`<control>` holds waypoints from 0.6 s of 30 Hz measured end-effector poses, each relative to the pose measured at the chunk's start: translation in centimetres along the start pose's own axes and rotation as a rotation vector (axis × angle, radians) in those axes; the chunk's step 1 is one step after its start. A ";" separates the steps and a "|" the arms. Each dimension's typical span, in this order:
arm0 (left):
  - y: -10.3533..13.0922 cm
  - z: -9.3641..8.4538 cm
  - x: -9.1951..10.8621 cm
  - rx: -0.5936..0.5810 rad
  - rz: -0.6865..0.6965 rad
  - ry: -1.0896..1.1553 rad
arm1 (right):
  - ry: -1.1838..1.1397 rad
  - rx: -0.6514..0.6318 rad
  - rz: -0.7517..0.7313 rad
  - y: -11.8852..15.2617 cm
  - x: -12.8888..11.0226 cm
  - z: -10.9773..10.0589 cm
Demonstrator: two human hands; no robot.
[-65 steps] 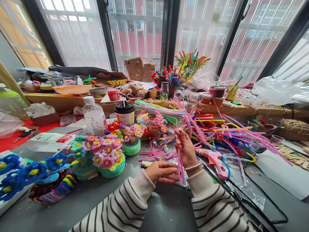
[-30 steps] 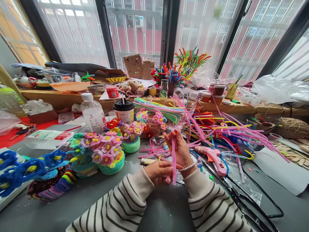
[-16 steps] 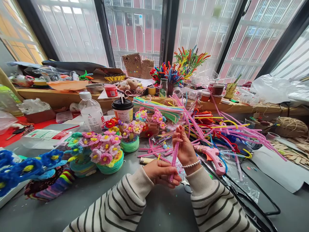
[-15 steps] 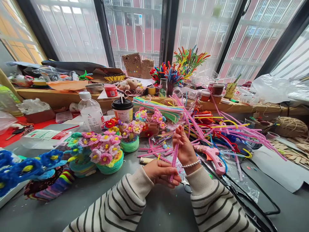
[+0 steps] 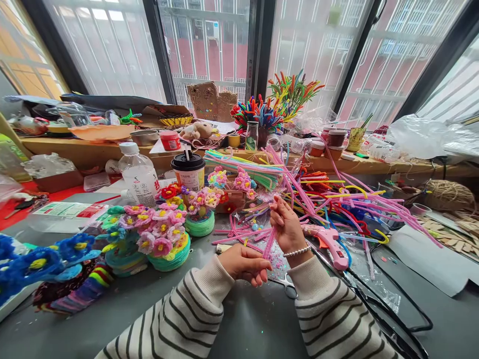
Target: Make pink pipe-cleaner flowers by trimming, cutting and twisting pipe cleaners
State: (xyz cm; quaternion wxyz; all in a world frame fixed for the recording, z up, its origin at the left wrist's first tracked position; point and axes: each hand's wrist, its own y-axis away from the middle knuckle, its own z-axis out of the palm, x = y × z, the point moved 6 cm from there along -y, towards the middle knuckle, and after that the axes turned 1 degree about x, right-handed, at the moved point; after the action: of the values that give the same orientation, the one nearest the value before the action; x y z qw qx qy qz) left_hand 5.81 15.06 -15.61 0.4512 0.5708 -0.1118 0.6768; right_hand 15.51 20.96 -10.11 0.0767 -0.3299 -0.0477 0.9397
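My left hand (image 5: 247, 264) is closed, thumb against fingers, at the lower end of a pink pipe cleaner strand (image 5: 268, 244), which looks doubled. Above and to the right, my right hand (image 5: 287, 227) has its fingers curled in, with thumb and fingertips pinched together at the strand's upper part. The fingers hide both ends of the strand. A beaded bracelet (image 5: 297, 251) circles the right wrist. Below that wrist lie scissors (image 5: 288, 285), partly covered. Loose pink pipe cleaner pieces (image 5: 237, 231) lie just behind my hands.
Pipe cleaner flower pots (image 5: 170, 257) stand at left, with a bottle (image 5: 138, 174) and lidded cup (image 5: 189, 172) behind. A pink glue gun (image 5: 331, 249) and its cable lie at right. Pipe cleaner bundles (image 5: 247, 169) fill the back, below a cluttered ledge (image 5: 209, 158).
My left hand has shifted slightly left, its fingers now more curled. The strand's lower end, which stuck out past the left fingers, no longer shows. My right hand stays almost in place.
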 end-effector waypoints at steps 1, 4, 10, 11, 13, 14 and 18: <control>0.0 0.0 0.0 -0.003 -0.002 0.004 | 0.013 -0.009 0.008 0.0 -0.1 -0.1; 0.2 0.1 -0.1 -0.014 0.003 0.017 | 0.088 -0.081 0.075 -0.1 0.0 -0.5; 0.4 0.3 -0.1 -0.035 0.005 0.020 | 0.199 0.006 0.098 -0.6 0.5 -2.4; 0.5 0.4 0.0 -0.042 0.002 0.021 | 0.209 0.009 0.087 -0.7 0.4 -2.5; 0.5 0.5 0.1 -0.046 0.003 0.021 | 0.239 0.023 0.055 -0.8 -0.2 -2.6; 0.6 0.5 0.1 -0.043 0.003 0.015 | 0.255 0.039 0.031 -0.9 -0.6 -2.8; 0.6 1.1 -0.3 -0.068 -0.033 -0.055 | 0.270 0.161 -0.084 -1.5 -2.7 -4.3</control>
State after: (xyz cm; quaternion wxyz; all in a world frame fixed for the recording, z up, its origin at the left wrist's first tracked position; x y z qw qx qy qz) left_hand 6.06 13.87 -15.30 0.4783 0.5753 -0.1378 0.6490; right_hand 20.48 22.12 -11.62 0.1478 -0.4438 0.0249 0.8835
